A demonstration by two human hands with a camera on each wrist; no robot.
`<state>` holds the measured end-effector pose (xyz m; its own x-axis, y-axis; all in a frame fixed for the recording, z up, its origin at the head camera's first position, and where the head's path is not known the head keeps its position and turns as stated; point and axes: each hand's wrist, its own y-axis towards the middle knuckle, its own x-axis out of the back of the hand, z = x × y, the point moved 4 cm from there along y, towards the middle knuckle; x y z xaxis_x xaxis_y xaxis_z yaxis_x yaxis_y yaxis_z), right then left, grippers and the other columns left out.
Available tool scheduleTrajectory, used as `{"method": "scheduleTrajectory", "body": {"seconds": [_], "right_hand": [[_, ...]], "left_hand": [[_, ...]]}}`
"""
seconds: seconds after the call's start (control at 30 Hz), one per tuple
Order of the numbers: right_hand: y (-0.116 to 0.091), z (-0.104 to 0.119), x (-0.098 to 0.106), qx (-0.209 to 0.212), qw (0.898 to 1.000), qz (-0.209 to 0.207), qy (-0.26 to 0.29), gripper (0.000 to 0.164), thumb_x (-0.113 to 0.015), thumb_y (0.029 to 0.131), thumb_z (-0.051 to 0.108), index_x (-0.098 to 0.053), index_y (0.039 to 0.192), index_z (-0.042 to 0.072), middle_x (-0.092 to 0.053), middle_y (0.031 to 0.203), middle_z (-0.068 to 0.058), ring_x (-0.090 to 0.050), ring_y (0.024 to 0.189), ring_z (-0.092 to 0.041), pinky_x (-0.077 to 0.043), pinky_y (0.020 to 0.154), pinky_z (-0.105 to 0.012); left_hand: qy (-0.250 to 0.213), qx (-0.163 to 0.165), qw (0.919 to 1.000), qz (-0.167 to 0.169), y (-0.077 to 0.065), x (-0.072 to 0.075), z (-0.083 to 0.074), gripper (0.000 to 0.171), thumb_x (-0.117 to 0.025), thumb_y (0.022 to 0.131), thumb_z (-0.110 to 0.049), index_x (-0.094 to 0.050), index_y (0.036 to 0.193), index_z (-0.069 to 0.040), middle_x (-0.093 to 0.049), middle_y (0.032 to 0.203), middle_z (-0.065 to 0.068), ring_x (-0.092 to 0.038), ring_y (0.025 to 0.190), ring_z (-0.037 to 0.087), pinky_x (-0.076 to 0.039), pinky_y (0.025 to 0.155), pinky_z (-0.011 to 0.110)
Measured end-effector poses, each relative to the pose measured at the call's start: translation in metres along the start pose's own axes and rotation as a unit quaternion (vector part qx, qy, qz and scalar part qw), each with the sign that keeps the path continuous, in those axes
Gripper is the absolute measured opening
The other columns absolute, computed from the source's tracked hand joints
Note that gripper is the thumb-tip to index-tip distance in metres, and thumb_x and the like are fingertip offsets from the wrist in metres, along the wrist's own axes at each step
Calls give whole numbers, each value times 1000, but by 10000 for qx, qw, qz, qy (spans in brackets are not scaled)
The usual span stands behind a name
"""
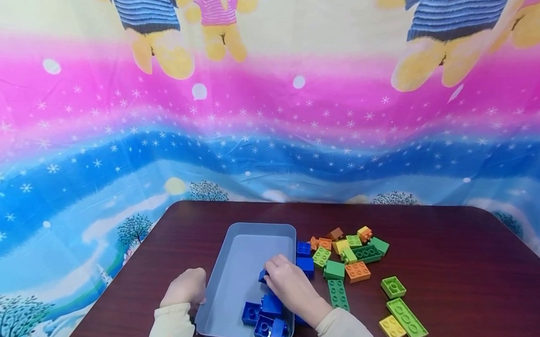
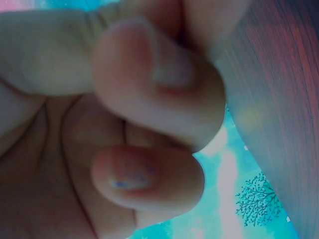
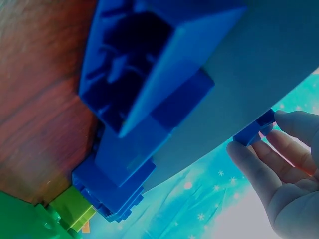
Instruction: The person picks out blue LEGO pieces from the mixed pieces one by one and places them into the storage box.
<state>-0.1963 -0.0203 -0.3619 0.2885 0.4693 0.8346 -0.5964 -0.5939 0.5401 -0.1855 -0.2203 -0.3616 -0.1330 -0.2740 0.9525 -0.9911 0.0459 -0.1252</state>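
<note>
My right hand (image 1: 288,282) pinches a small blue toy brick (image 3: 254,130) between thumb and fingertips, above the grey tray (image 1: 237,254). Several blue bricks (image 1: 271,306) lie in the tray's near right corner, some with hollow undersides up. More blue bricks (image 1: 305,266) line the outside of the tray's right wall; the right wrist view shows a row of them (image 3: 132,149) close up. Beside the tray's left rim is my left hand (image 1: 186,286), its fingers (image 2: 149,174) curled towards the palm with no brick visible in them. Whether it touches the rim I cannot tell.
Right of the tray lie loose bricks: a green one (image 1: 334,270), a long green one (image 1: 338,295), an orange one (image 1: 357,271) and several others. Nearer the front are a lime brick (image 1: 407,319) and a yellow one (image 1: 392,328). A printed curtain (image 1: 269,153) hangs behind the dark table (image 1: 456,261).
</note>
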Motion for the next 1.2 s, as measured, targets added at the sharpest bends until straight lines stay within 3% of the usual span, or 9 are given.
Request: {"method": "scheduleTrajectory", "body": {"seconds": [0.5,0.67,0.8,1.2], "right_hand": [[2,8,-8,400,9985,-18,-365,5,-65,79,7,-64,83,5,-58,79,0,-51,75,-10,-45,66,-18],[2,9,-12,499,9968,224,-574,7,-64,77,2,-66,84,4,-58,81,-1,-52,77,-10,-45,68,-16],[2,9,-14,474,9960,367,-661,6,-64,78,4,-66,84,4,-57,81,-1,-52,77,-9,-44,68,-16],[-7,-7,2,-31,9997,-2,-236,6,-65,79,13,-66,80,7,-58,82,-1,-52,78,-12,-47,66,-22]], "left_hand": [[94,-34,9999,53,2,-2,1,30,-68,68,9,-46,54,-5,-36,49,1,-37,47,14,-39,48,30],[118,-75,9999,7,1,-1,0,30,-68,68,9,-46,53,-5,-36,48,1,-38,46,14,-40,48,30],[116,-78,9999,-4,1,-1,0,30,-68,68,10,-47,53,-5,-39,48,1,-39,46,14,-40,48,30],[77,-12,10000,49,1,-1,1,30,-68,68,9,-46,54,-5,-40,49,2,-41,47,15,-40,49,31]]}}
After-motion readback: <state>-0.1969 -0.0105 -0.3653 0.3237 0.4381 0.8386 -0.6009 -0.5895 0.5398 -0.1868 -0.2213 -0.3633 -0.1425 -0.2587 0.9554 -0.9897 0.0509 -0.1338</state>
